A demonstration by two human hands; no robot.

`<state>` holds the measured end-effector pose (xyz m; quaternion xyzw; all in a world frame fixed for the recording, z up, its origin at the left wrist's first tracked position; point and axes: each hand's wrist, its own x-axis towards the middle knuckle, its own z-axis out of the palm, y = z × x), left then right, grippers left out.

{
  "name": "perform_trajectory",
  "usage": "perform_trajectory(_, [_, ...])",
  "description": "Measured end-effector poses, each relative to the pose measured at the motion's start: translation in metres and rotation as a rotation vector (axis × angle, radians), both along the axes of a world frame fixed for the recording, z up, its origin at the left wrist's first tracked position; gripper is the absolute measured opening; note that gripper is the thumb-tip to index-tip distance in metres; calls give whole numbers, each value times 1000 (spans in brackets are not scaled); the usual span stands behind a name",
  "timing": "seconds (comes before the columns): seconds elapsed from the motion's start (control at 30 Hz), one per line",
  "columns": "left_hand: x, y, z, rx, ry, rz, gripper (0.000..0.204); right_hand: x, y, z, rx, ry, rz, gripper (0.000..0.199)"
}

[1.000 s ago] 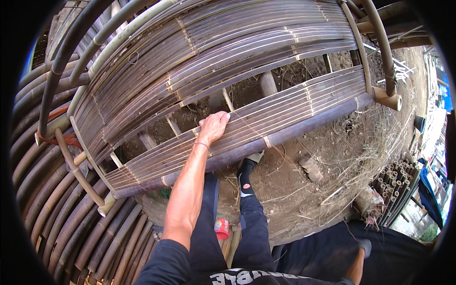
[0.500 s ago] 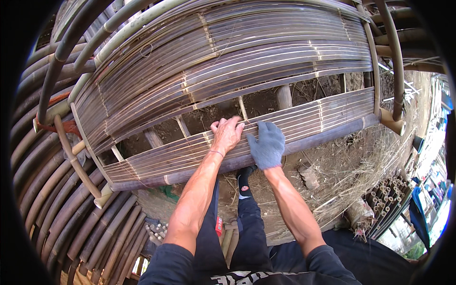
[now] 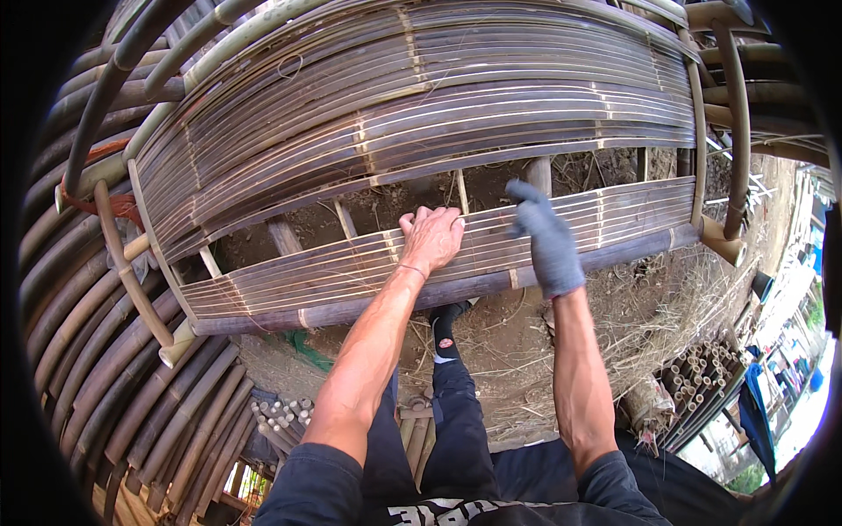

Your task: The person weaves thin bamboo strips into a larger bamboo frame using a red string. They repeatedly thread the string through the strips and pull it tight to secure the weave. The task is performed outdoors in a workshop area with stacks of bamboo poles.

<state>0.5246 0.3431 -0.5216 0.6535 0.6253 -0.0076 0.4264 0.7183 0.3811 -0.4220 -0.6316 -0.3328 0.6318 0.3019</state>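
Left hand (image 3: pixel 432 239): centre, fingers bent on bamboo slats (image 3: pixel 324 274), grip unclear
Right hand (image 3: pixel 551 245): right of centre, fingers parted, gripping nothing visible

Outdoor work yard in daylight, ringed by the black border of a round lens. Bare brown earth (image 3: pixel 517 342) forms the ground, with dry straw (image 3: pixel 680 307) strewn over it right of centre. Dark bamboo poles (image 3: pixel 101 351) lie in close rows along the left side, bowed by the lens; more poles (image 3: pixel 785 94) run across the upper right. Lower right, a bundle of cut canes (image 3: pixel 702 381) shows round, hollow ends, beside dark blue fabric (image 3: pixel 756 421). Below left of centre sits a cluster of paler cane ends (image 3: pixel 282 412). The far right edge is glaring white, with green foliage (image 3: pixel 747 478) under it.
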Motion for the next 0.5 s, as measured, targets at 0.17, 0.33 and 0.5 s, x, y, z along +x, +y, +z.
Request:
perform_trajectory(0.17, [-6,2,3,-55,0,-16,30,-4,60,38,-40,15,128,31])
perform_trajectory(0.33, [-4,4,2,-33,-38,-17,33,-8,-22,-14,-105,-846,1036,35])
perform_trajectory(0.5, [-2,-6,-8,42,-74,12,36,-58,-70,-20,211,-749,818,28])
